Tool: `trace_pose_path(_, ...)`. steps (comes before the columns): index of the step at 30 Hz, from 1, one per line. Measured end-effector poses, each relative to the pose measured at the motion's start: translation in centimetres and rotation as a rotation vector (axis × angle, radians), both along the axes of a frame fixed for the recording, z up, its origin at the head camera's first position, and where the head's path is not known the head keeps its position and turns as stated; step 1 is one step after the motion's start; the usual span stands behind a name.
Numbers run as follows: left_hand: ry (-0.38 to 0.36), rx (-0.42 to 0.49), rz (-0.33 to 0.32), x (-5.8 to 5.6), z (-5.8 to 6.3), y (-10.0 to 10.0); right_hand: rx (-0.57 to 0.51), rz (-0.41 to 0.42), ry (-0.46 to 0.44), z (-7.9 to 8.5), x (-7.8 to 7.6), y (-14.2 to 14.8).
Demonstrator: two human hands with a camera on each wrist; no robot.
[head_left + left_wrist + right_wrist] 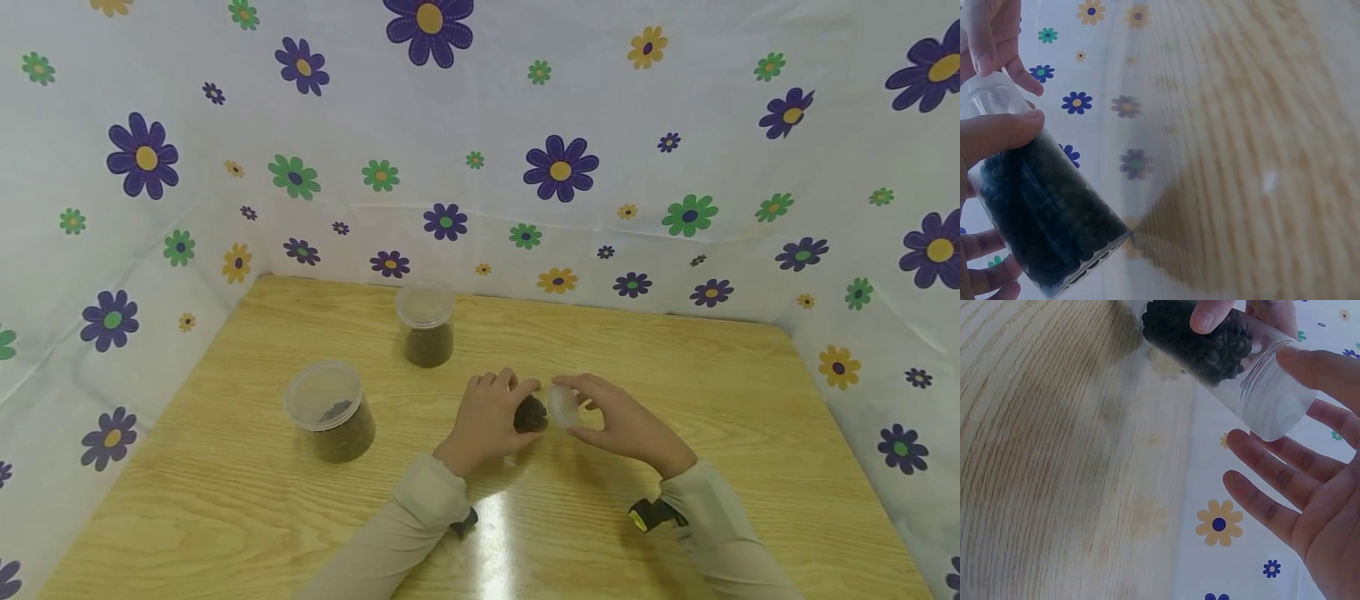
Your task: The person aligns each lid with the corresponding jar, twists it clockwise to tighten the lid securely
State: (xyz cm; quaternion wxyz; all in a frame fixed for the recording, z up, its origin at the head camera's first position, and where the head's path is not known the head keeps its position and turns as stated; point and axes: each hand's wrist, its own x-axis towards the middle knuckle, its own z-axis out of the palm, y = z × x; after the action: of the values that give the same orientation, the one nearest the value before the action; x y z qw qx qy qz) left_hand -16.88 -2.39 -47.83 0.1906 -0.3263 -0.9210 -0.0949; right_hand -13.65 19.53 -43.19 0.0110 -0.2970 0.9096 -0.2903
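A clear plastic jar (pixel 530 414) part-filled with dark bean-like pieces lies tilted between my hands, its lid end towards the right. My left hand (pixel 486 419) grips the body of this jar, with the thumb across its side in the left wrist view. At the other end, my right hand (pixel 626 423) holds the translucent screw lid (pixel 1279 394) between thumb and fingers. The lid sits on the jar's mouth in the right wrist view. Inside, the dark pieces (pixel 1054 219) fill the lower part, and bare space shows near the lid.
Two wider clear jars with lids stand on the wood-grain table to the left: one nearer me (pixel 341 437), one farther back (pixel 427 343). Both hold brown contents. A white flower-printed cloth (pixel 495 108) rises behind the table and along both sides.
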Motion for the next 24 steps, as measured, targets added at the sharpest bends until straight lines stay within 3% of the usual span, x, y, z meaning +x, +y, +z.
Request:
trace_pose_path(5, 0.009, 0.003, -0.001, 0.07, 0.06, -0.03, -0.016, 0.006, -0.051, 0.01, -0.05, -0.04)
trace_pose_path(14, -0.009, -0.008, -0.002, 0.06, 0.06, 0.06, 0.001, 0.033, -0.006, -0.17, -0.17, -0.22)
trace_pose_path(24, -0.016, 0.001, -0.006, 0.11, 0.25, 0.09, 0.007, 0.013, -0.082, 0.03, -0.34, -0.30)
